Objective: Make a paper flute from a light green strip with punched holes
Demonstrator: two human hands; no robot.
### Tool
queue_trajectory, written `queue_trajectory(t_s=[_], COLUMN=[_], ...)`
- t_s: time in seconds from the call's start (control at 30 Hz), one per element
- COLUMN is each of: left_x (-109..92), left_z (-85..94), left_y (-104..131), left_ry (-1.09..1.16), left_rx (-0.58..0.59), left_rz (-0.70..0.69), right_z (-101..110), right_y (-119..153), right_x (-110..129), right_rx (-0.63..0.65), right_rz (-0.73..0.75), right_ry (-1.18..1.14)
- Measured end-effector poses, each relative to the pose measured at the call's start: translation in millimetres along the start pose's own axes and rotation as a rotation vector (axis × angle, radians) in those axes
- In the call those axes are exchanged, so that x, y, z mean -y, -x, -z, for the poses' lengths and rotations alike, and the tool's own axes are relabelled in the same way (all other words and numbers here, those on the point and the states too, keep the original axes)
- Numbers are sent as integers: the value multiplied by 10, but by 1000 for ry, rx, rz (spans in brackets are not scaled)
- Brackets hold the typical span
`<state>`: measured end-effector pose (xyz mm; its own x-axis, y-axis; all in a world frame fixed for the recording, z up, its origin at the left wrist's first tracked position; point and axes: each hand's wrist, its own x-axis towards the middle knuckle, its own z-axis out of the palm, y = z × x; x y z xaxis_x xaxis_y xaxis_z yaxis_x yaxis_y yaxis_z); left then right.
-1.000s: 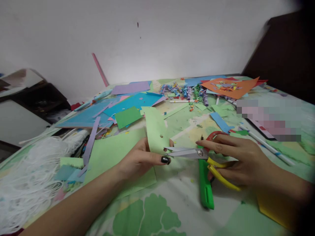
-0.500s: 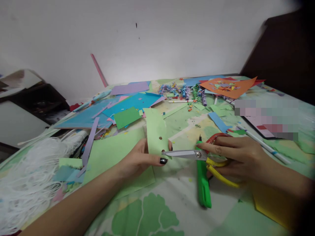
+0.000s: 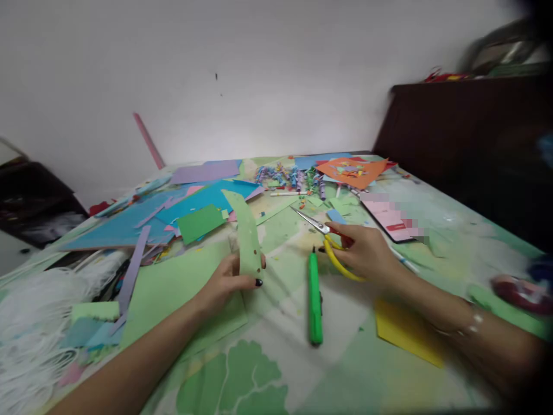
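Pale green paper strip (image 3: pixel 247 233), curved and punched with small round holes, stands upright in the left hand (image 3: pixel 224 281), whose fingers (image 3: pixel 254 282) are pinched together on its lower end, the thumb with a dark-painted nail in front. It rises above a large light green sheet (image 3: pixel 173 285) lying flat on the table (image 3: pixel 432 213). The right hand (image 3: pixel 366 253) holds yellow-handled scissors (image 3: pixel 325 233), its fingers closed through the loops; the blades lie together, pointing up and to the left, well apart from the strip. Between the two hands a bright green pen-like tool (image 3: pixel 315 300) lies on the table, its dark tip toward the scissors. A yellow paper piece (image 3: pixel 406 331) lies under the right forearm.

No writing can be read; a pink card (image 3: pixel 391 218) to the right of the scissors is blurred out. Farther back lie blue sheets (image 3: pixel 129 222), a darker green square (image 3: pixel 201 223), a purple sheet (image 3: pixel 206 171), an orange sheet (image 3: pixel 352 170) strewn with scraps, a heap of curled paper bits (image 3: pixel 287 176) and a white marker (image 3: pixel 288 193). White cord (image 3: pixel 38 317) is bundled at the left edge. Nothing stands between the hands and the strip.
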<state>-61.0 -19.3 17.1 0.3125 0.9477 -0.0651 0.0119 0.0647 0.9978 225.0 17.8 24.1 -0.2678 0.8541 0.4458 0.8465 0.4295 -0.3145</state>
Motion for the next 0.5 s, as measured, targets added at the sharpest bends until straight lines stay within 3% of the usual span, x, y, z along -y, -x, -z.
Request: queue_trajectory(t_s=[0.17,0.43,0.5], left_x=[-12,-18,32], left_z=[-67,-243,-259], left_y=[42,388,512], left_ry=[-122,-519,-660], left_rx=[0,-119,-206], left_rz=[-66,-176,-201], right_z=[-36,-41,-4], right_y=[-77,-12,9], right_x=[-121,-44,1], right_rx=[154,232,259], right_rz=[-230,-280,-276], right_ry=[219,298,320])
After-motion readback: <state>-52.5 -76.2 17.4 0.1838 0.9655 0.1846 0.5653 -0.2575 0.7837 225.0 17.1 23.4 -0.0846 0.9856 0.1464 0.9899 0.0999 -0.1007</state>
